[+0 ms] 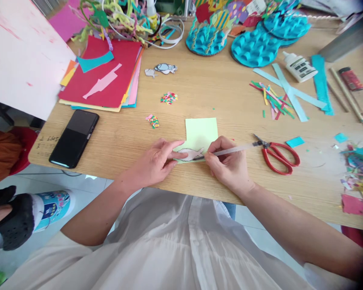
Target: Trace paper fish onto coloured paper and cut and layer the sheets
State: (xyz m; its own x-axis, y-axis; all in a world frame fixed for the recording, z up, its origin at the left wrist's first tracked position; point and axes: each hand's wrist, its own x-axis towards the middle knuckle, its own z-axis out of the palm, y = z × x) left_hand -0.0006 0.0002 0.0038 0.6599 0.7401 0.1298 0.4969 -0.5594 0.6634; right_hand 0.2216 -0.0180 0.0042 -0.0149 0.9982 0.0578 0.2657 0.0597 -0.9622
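Note:
A white fish-shaped paper cutout (194, 154) lies on a light green sheet of paper (201, 131) near the table's front edge. With its fingers spread, my left hand (157, 161) presses the cutout down on the sheet. My right hand (228, 163) is closed around a slim pen (236, 150), its tip at the lower edge of the fish near the tail. Red-handled scissors (280, 156) lie just right of that hand. Beyond the sheet are two more fish cutouts (166, 68).
A black phone (74, 139) and a stack of coloured paper (99, 78) lie at left. Confetti piles (168, 98), blue egg-carton pieces (254, 48), a glue bottle (299, 66), paper strips (274, 100) and brushes (349, 96) sit farther back. Scraps (359, 177) cover the right edge.

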